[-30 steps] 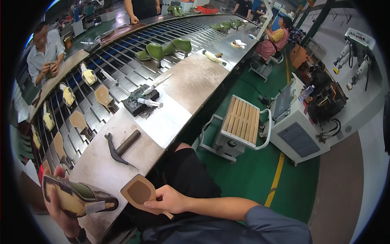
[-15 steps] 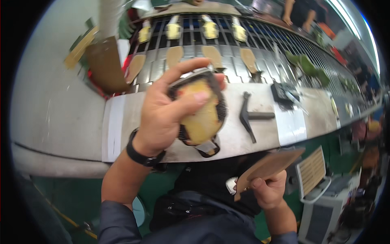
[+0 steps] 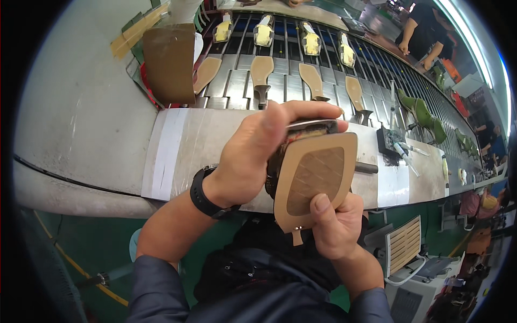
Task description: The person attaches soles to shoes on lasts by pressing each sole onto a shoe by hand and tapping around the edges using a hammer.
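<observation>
A dark shoe upper [image 3: 272, 175] with a rounded underside is gripped by my left hand [image 3: 239, 148], fingers behind it and thumb raised. In front of it, a tan shoe sole [image 3: 318, 164] with a browner middle patch is held between the thumb and fingers of my right hand [image 3: 340, 226]. The sole hides most of the upper; whether the two touch, I cannot tell. Just right of the sole, the handle of a hammer [image 3: 367, 168] lies on the bench, its head covered by the sole and hands.
On the slatted conveyor [image 3: 288, 89] ahead lie several tan soles [image 3: 261, 69] and, farther back, yellow-bottomed uppers [image 3: 264, 33]. A black holder [image 3: 386, 141] with syringes stands right, near green shoes [image 3: 421, 110]. A brown board [image 3: 169, 64] is at left. Another person's arm [image 3: 409, 37] shows far right.
The right hand has raised the sole from below the bench edge to in front of the upper. My left hand has moved right and lifted its thumb off the yellow underside.
</observation>
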Demonstrator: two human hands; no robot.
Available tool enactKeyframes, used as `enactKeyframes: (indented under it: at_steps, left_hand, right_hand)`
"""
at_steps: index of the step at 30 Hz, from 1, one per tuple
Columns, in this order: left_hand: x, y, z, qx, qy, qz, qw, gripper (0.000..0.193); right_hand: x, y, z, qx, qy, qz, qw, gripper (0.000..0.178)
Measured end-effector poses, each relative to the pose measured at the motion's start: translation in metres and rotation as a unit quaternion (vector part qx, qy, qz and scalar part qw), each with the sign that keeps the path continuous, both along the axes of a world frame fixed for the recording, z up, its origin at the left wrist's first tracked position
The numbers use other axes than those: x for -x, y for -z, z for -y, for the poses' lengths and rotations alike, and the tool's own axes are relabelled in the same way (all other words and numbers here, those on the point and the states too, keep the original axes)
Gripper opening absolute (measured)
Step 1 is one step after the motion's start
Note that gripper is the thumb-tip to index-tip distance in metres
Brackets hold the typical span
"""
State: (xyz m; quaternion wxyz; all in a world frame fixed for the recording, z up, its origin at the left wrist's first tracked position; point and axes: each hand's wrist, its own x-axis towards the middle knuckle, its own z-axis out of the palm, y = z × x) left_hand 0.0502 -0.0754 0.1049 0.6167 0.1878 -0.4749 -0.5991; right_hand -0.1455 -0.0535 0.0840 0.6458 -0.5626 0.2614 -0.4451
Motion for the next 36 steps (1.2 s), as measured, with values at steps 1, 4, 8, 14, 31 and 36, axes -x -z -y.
enactKeyframes:
  at_steps: [1, 4, 8, 14, 31, 36]
  left_hand:
    - [-0.002, 0.002, 0.001, -0.001, -0.004, -0.002, 1.000, 0.080]
    - [0.002, -0.006, -0.002, 0.001, -0.011, 0.057, 0.998, 0.115]
    - [0.005, -0.002, -0.005, 0.009, -0.012, 0.056, 0.998, 0.108]
    - [0.006, -0.004, -0.006, 0.032, -0.016, 0.086, 0.996, 0.095]
    - [0.012, -0.011, -0.004, 0.009, 0.028, 0.084, 0.996, 0.080]
    - [0.010, -0.005, 0.005, 0.078, 0.023, 0.132, 0.988, 0.083]
  right_hand:
    - [0.001, 0.001, 0.002, 0.021, -0.011, -0.012, 1.000, 0.026]
    - [0.005, -0.003, 0.005, 0.084, -0.015, -0.077, 0.993, 0.026]
    - [0.002, -0.013, -0.002, 0.057, -0.015, -0.076, 0.995, 0.032]
    - [0.004, -0.011, -0.003, 0.052, -0.007, -0.049, 0.997, 0.032]
    - [0.017, -0.009, 0.004, 0.007, -0.022, -0.027, 0.999, 0.030]
    - [0.020, -0.007, 0.005, 0.017, -0.003, -0.040, 0.999, 0.031]
